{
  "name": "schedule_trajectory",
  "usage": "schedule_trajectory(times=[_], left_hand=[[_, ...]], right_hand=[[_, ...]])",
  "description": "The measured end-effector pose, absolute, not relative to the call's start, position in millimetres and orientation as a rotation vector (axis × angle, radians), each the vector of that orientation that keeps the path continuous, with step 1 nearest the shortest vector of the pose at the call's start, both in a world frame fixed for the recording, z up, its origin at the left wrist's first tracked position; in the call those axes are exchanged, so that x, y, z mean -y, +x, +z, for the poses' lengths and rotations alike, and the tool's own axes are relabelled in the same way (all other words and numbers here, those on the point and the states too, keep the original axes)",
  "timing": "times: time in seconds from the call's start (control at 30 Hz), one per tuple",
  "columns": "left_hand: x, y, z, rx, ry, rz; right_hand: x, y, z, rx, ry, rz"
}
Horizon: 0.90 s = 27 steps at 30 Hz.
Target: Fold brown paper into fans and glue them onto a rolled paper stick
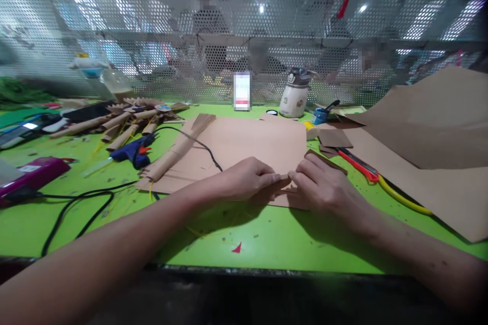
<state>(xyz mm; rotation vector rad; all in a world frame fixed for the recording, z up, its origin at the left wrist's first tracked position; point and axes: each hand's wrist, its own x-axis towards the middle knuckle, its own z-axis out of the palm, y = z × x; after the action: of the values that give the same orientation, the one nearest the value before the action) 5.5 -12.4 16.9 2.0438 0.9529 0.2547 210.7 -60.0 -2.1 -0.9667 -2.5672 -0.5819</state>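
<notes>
My left hand (pixel 249 179) and my right hand (pixel 324 183) meet near the front of a stack of brown paper sheets (pixel 253 137) on a green table. Thumb and fingertips of each are pinched on a narrow strip of brown paper (pixel 284 177), which looks folded or rolled. My fingers hide much of the strip. Left of the hands, a long brown paper roll (pixel 171 158) lies slanted across the sheets. Just beyond my right hand are a dark brown piece (pixel 328 161) and a red utility knife (pixel 358 165).
A blue glue gun (pixel 131 153) lies at left, near a black cord (pixel 97 193) and a pile of paper rolls (pixel 124 134). A purple device (pixel 36 177) is farther left. Behind stand a phone (pixel 242 92), a bottle (pixel 294 94) and a blue jar (pixel 318 116). Large brown paper (pixel 430 127) covers the right.
</notes>
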Motion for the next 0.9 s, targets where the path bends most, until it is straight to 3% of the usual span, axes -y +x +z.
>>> schedule_trajectory(times=[0.3, 0.57, 0.9], left_hand=[[14, 4, 11, -1.006, 2.117, 0.302], [14, 9, 4, -0.814, 2.616, 0.444], [11, 6, 6, -0.787, 2.617, 0.411]], right_hand=[[47, 220, 10, 2.343, -0.993, 0.257], [43, 224, 11, 2.399, -0.982, 0.462], [44, 219, 10, 2.435, -1.002, 0.529]])
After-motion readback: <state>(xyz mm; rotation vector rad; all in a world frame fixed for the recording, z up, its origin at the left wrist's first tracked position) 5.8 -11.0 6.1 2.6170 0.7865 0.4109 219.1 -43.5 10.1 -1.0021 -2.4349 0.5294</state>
